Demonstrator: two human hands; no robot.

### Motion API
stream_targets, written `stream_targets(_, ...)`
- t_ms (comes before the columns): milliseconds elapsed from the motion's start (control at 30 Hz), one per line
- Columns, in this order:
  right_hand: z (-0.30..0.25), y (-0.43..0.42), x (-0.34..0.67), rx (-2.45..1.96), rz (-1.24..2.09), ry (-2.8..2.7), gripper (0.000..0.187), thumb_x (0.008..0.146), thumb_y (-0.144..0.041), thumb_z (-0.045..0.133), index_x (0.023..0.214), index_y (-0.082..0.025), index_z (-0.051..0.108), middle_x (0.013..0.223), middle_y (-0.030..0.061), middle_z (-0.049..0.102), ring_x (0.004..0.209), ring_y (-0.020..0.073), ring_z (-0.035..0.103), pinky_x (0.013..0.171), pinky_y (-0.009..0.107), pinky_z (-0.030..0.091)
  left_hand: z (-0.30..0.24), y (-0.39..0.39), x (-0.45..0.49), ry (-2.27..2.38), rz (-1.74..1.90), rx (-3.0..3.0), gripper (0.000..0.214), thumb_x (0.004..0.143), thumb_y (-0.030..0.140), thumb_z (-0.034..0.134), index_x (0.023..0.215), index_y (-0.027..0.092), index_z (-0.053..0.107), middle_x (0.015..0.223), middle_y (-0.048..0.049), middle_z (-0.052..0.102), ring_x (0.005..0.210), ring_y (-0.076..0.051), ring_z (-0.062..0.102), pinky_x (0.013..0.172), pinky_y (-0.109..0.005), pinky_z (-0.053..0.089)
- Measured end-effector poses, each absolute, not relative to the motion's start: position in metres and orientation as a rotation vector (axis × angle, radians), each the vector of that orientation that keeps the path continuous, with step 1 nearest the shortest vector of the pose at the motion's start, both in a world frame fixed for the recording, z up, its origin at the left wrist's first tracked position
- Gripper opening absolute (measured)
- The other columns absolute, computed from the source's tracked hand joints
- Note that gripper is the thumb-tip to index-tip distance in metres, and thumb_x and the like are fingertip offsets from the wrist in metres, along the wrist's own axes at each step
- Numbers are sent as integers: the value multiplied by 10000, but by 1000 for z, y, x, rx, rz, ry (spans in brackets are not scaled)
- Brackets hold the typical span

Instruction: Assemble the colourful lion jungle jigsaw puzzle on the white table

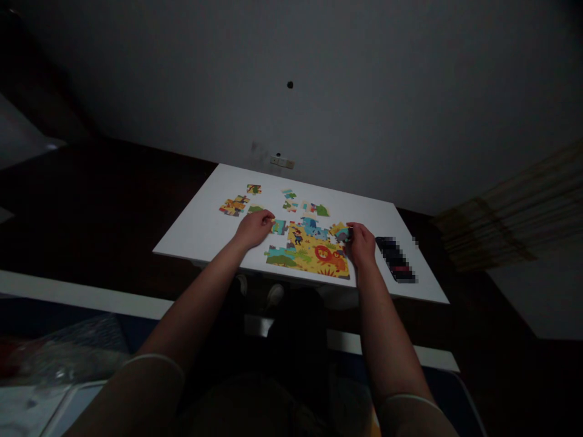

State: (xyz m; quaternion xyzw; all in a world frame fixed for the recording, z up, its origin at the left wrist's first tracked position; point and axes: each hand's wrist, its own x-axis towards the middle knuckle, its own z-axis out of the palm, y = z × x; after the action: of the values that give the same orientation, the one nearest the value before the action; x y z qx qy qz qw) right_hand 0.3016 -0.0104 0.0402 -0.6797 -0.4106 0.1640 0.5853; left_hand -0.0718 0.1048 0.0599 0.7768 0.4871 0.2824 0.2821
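A partly joined, colourful jigsaw puzzle (314, 254) with a lion picture lies at the near edge of a small white table (200, 227). My left hand (255, 227) rests on the table with its fingers curled on a teal puzzle piece (279, 227) at the puzzle's left side. My right hand (361, 243) is closed on a teal and yellow piece (340, 232) at the puzzle's upper right corner. Several loose pieces (234, 205) lie scattered farther back, on the left and in the middle of the table.
A dark pixelated object (395, 258) lies on the table's right side. A grey wall (319, 79) with a socket plate (282, 161) stands behind. Dark floor surrounds the table. Crumpled plastic (68, 355) is at the lower left; my legs are under the table.
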Motion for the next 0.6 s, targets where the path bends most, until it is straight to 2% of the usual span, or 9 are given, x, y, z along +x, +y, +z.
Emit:
stream_targets(100,39,-11,300,-1560,407,-941,617,937,-790,624,1036,-211,813,845,47,740,762,232,672,719,366,527,61,104,-72,1305,752,2086,260,1038,272,718,1242,196,860,1149,-116,871,1072,-299,783,944,-409,571)
stream_targets(233,39,-12,300,-1549,409,-940,644,957,-824,617,1023,-214,810,840,51,733,773,235,674,735,371,532,61,103,-72,1296,755,2080,264,1040,269,710,1241,191,861,1142,-122,871,1056,-299,784,950,-416,575)
stream_targets(500,42,-13,300,-1584,399,-943,633,996,-797,580,1042,-216,828,833,60,733,806,266,689,755,402,558,57,106,-73,1283,784,2058,249,1029,280,723,1222,216,866,1127,-121,873,1033,-300,787,951,-427,586)
stream_targets(600,41,-11,301,-1600,392,-953,584,964,-764,615,1025,-220,817,850,57,743,811,264,695,761,404,566,55,107,-73,1285,783,2056,254,1024,279,716,1222,222,865,1116,-115,874,1033,-292,785,950,-421,588)
